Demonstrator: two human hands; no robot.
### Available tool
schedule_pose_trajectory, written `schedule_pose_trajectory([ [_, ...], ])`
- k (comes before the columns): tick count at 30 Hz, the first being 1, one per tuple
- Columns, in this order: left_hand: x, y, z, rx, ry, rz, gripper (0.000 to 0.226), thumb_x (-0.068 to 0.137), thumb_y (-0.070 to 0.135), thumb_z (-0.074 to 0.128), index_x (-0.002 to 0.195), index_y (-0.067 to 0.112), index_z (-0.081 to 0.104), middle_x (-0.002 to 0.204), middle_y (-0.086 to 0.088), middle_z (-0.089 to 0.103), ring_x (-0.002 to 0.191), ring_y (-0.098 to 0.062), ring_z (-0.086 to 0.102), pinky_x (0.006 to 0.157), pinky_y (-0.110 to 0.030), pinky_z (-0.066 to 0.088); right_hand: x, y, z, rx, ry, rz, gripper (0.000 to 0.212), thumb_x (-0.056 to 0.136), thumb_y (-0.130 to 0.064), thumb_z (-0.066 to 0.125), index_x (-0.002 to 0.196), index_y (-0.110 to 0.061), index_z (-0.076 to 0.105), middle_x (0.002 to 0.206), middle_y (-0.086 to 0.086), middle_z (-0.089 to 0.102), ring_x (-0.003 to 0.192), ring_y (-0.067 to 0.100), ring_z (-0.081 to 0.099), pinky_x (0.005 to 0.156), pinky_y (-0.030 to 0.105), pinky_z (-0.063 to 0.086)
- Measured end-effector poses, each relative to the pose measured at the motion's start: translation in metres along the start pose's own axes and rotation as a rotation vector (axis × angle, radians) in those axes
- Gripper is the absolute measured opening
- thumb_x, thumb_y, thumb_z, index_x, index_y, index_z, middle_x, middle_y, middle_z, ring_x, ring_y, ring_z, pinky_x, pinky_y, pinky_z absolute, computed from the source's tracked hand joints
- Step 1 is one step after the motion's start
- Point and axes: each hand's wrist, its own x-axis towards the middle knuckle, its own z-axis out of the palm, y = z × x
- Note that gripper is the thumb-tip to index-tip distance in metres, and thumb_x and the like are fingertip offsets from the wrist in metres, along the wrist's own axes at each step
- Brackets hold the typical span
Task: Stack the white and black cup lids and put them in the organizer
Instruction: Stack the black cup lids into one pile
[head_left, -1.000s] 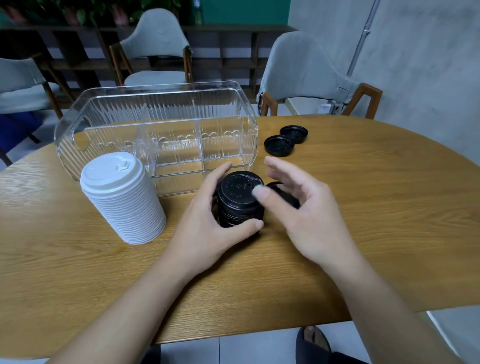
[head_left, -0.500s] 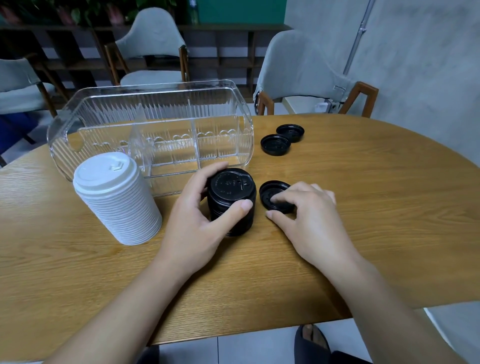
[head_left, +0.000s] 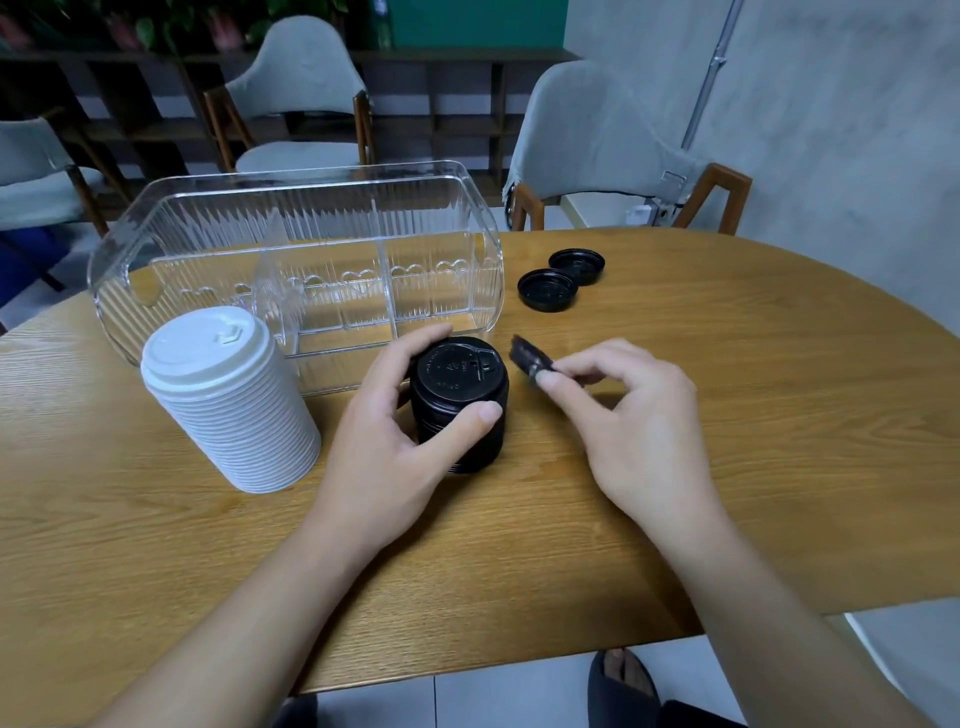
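An oval wooden table stands on pale floor tiles. The left hand curls around the black lid stack; at its 3 o'clock the right hand pinches a blurred black lid. The white lid stack stands at 9 o'clock, the clear organizer behind, two loose black lids at 1 o'clock, then grey chairs.

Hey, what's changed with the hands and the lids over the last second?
The right hand went down to the loose black lid beside the black stack, pinched it and lifted it off the table, tilted. The left hand kept its grip on the black stack. The white stack, organizer and two far black lids stayed put.
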Motion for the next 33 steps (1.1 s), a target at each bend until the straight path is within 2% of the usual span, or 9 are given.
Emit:
schedule_pose_trajectory([
  [5,-0.001,0.009,-0.001,0.178,0.042,0.107,0.079,0.093,0.05,0.09,0.16,0.027,0.055,0.16,0.011,0.055,0.156,-0.014,0.047,0.13,-0.041,0.039,-0.001,-0.024,-0.013,0.53,0.077,0.124,0.007,0.098,-0.016,0.083,0.103,-0.014,0.087,0.098,0.002,0.085,0.098,0.022,0.08,0.092,0.036,0.063],
  [8,0.001,0.016,0.0,0.285,0.079,0.229,0.083,0.092,0.052,0.089,0.161,0.021,0.055,0.161,0.008,0.054,0.157,-0.018,0.044,0.13,-0.049,0.037,-0.002,-0.03,-0.011,0.685,0.055,0.099,0.011,0.096,-0.01,0.082,0.106,-0.007,0.084,0.102,0.006,0.085,0.1,0.02,0.081,0.091,0.029,0.062],
  [11,0.002,0.019,0.002,0.291,0.098,0.303,0.091,0.089,0.056,0.087,0.164,0.017,0.052,0.162,0.006,0.055,0.157,-0.015,0.044,0.129,-0.053,0.037,-0.004,-0.037,-0.003,0.829,-0.002,0.089,0.013,0.092,-0.002,0.081,0.105,-0.001,0.081,0.095,0.006,0.083,0.088,0.012,0.077,0.085,0.023,0.06],
  [14,0.001,0.021,0.003,0.247,0.103,0.297,0.096,0.088,0.057,0.088,0.166,0.016,0.049,0.162,0.008,0.057,0.155,-0.015,0.047,0.128,-0.052,0.039,-0.009,-0.045,0.007,0.911,-0.099,0.11,0.021,0.089,0.004,0.081,0.11,0.003,0.078,0.1,0.014,0.083,0.09,0.018,0.078,0.083,0.027,0.062],
  [18,0.0,0.023,-0.003,0.175,0.165,0.268,0.079,0.093,0.051,0.084,0.16,0.019,0.057,0.154,0.012,0.063,0.148,-0.018,0.055,0.124,-0.039,0.044,-0.012,-0.053,0.012,0.875,-0.201,0.089,0.055,0.087,0.01,0.083,0.136,-0.01,0.069,0.114,0.016,0.082,0.105,0.039,0.079,0.095,0.044,0.066],
  [21,0.0,0.023,-0.007,0.179,0.156,0.253,0.073,0.093,0.046,0.084,0.158,0.021,0.06,0.152,0.014,0.063,0.146,-0.019,0.057,0.122,-0.035,0.044,-0.011,-0.051,0.009,0.661,-0.172,-0.035,0.077,0.085,0.005,0.09,0.151,-0.021,0.06,0.134,0.004,0.076,0.119,0.027,0.075,0.103,0.045,0.062],
  [26,0.0,0.019,-0.007,0.226,0.121,0.269,0.073,0.095,0.04,0.088,0.159,0.021,0.059,0.154,0.013,0.061,0.146,-0.019,0.055,0.123,-0.032,0.042,-0.009,-0.051,0.002,0.37,-0.139,-0.193,0.077,0.083,-0.01,0.095,0.151,-0.024,0.062,0.157,-0.013,0.058,0.151,0.015,0.052,0.116,0.045,0.051],
  [30,0.0,0.016,-0.006,0.26,0.111,0.268,0.077,0.092,0.039,0.081,0.163,0.021,0.057,0.154,0.012,0.059,0.147,-0.017,0.052,0.123,-0.027,0.038,-0.009,-0.054,0.002,0.292,-0.185,-0.153,0.079,0.082,-0.019,0.097,0.152,-0.032,0.062,0.152,-0.018,0.063,0.15,0.005,0.051,0.124,0.035,0.042],
  [33,-0.001,0.014,-0.005,0.283,0.123,0.272,0.078,0.091,0.034,0.081,0.163,0.02,0.056,0.153,0.011,0.06,0.146,-0.016,0.052,0.123,-0.024,0.036,-0.01,-0.051,0.008,0.209,-0.18,-0.142,0.074,0.083,-0.027,0.096,0.15,-0.034,0.064,0.15,-0.022,0.064,0.149,0.008,0.053,0.126,0.043,0.042],
])
